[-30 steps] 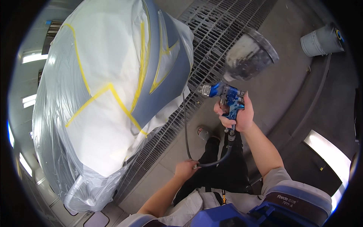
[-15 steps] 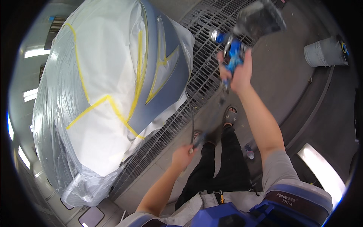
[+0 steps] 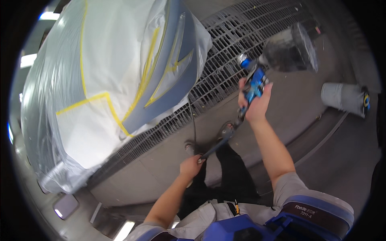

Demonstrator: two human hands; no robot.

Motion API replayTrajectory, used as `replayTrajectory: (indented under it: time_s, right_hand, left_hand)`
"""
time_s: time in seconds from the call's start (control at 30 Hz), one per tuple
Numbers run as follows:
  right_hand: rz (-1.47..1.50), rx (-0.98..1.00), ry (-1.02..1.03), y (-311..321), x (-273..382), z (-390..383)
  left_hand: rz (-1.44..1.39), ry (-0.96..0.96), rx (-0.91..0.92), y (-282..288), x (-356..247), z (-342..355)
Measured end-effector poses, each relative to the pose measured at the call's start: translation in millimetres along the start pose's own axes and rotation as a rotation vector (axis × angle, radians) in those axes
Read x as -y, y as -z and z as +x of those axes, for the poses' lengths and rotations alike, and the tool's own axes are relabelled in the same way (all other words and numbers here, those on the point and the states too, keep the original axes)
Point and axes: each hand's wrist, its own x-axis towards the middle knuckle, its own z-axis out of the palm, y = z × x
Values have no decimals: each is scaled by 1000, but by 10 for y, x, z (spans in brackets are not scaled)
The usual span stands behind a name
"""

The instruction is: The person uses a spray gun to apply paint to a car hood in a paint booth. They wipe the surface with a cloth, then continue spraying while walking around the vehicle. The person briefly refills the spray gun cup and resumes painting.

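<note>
Over the floor [image 3: 132, 176], left hand [image 3: 190, 166] grips the hose [image 3: 219, 146], right hand [image 3: 258, 105] the spray gun [image 3: 255, 81].

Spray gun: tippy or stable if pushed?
The spray gun probably tips easily: its bulky cup juts to one side. It likely feels top-heavy, since the right hand grips below that cup. The hose in the left hand may tug it.

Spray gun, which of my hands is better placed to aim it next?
Your right, most likely: the right hand grips the gun by its handle, while the left hand is nearer your body, holding the hose.
</note>
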Motion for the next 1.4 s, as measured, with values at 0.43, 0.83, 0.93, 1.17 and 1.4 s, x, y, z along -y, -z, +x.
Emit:
replayTrajectory:
  time_s: [0.43, 0.83, 0.93, 1.17, 1.4]
  right_hand:
    - [-334, 128, -177, -269, 86, -1246]
    - [-442, 559, -428, -350, 399, -971]
    - [-320, 728, -579, -357, 547, -768]
    - [-386, 670, -582, -214, 729, -178]
    - [-396, 700, -540, -46, 1002, 1220]
  left_hand:
    - [-154, 304, 311, -1064, -764, -455]
    - [-714, -429, -29, -1570, -2341, -673]
    - [-719, -369, -3, -1498, -2622, -681]
    - [-672, -394, 199, -1254, -3219, -150]
    - [-1018, 100, 138, -959, -3790, 745]
